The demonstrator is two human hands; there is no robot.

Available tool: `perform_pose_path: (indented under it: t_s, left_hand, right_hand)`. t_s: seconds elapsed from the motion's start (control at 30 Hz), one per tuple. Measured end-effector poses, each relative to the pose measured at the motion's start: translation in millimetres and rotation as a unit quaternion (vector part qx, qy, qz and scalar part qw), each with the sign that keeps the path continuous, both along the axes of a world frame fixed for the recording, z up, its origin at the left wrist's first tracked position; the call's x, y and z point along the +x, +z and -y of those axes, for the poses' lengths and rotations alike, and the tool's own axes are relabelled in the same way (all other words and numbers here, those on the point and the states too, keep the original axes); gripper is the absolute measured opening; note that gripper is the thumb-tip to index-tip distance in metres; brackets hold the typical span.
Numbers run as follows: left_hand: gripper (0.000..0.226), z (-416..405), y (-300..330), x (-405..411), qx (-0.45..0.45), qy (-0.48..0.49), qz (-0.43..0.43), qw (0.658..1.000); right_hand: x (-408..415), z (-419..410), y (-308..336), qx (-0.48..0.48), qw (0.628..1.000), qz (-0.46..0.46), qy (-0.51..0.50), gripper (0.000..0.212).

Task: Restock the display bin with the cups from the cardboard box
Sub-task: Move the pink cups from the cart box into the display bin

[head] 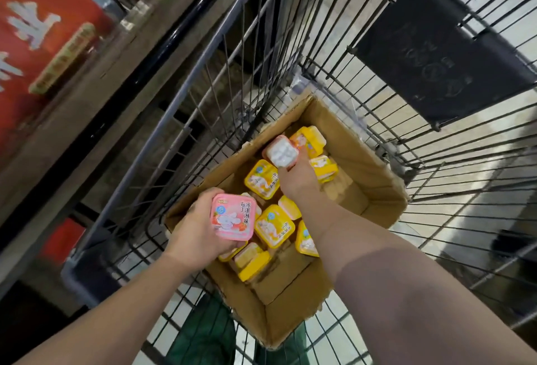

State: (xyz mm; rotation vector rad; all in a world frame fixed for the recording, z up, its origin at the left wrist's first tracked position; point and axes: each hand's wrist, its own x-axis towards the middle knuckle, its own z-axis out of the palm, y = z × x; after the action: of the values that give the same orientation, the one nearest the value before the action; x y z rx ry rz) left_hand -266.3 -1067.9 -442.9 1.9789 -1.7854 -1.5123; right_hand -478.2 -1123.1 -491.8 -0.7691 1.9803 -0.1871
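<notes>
Nearest the camera, two bare forearms are reaching down into a wire cart whose bars are framing the whole scene. The left hand is gripping a pink-lidded cup, its fingers curled round the cup's underside and edges, lid facing up (printed with a white cartoon figure and some characters). That cup is hovering over the near-left corner of the cardboard box, which is sitting inside the cart with its flaps open.

Inside the box, yellow-lidded cups are lying loose in a jumble, some lid-up, some tipped on their sides, with bare cardboard floor showing on the right.

Farther in, the right hand is holding a second pink cup turned bottom-up, so its white moulded base is facing the camera; the fingers are curling round its far side, though their tips are hidden. This cup is sitting above the yellow ones toward the box's far end.

Beyond the box, a dark sign panel is hanging on the cart's wire wall. At far left, a red sign with pale characters is blurring past. No display bin can be made out for certain.
</notes>
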Motion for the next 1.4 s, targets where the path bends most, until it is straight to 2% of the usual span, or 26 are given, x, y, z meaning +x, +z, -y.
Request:
perform_pose_path:
  t_s: [0.07,0.23,0.4,0.5,0.63,0.67,0.77,0.83,0.93,1.07,1.13,1.4]
  left_hand:
    - [0.089,2,-1,1,0.001,-0.001,-0.001,1.0]
    - [0.088,0,-5,5,0.02,-0.002,-0.003,1.0]
    - [0.086,1,-1,4,0.018,-0.011,0.001,1.0]
    - [0.089,1,0,3,0.025,-0.024,0.011,0.999]
    - [0.091,0,3,3,0.026,-0.024,0.012,0.999]
    - [0.09,0,3,3,0.02,-0.02,0.007,1.0]
    - [0.086,0,6,3,0.011,-0.005,-0.002,1.0]
    - [0.087,-1,9,3,0.009,0.008,-0.01,1.0]
    - [0.093,1,23,3,0.011,0.01,-0.029,0.999]
    - [0.098,0,57,0,0.016,0.004,-0.063,0.998]
    - [0.097,-1,74,0,0.006,0.015,-0.082,0.997]
    - [0.073,-30,159,20,-0.04,0.026,-0.171,0.984]
  right_hand:
    - [-1,2,-5,0.009,1.0,-0.012,0.016,0.071]
    - [-2,-5,-20,-0.056,0.997,-0.055,0.017,0.045]
    - [-10,-9,-22,-0.052,0.996,0.007,-0.066,0.036]
    - [-10,-14,-27,-0.063,0.992,0.013,-0.113,0.045]
    - [-2,-12,-27,-0.072,0.979,0.032,-0.186,0.078]
    - [-1,-11,-27,-0.064,0.978,0.036,-0.194,0.076]
    - [-1,-15,-16,-0.068,0.971,0.077,-0.215,0.049]
    - [-3,-21,0,-0.085,0.966,0.095,-0.226,0.053]
    - [-9,-33,31,-0.1,0.97,0.096,-0.199,0.062]
    - [-8,-66,95,-0.11,0.987,0.107,-0.044,0.061]
    - [0,-84,123,-0.138,0.987,0.084,0.021,0.06]
    - [39,-129,216,-0.179,0.979,0.075,0.065,0.054]
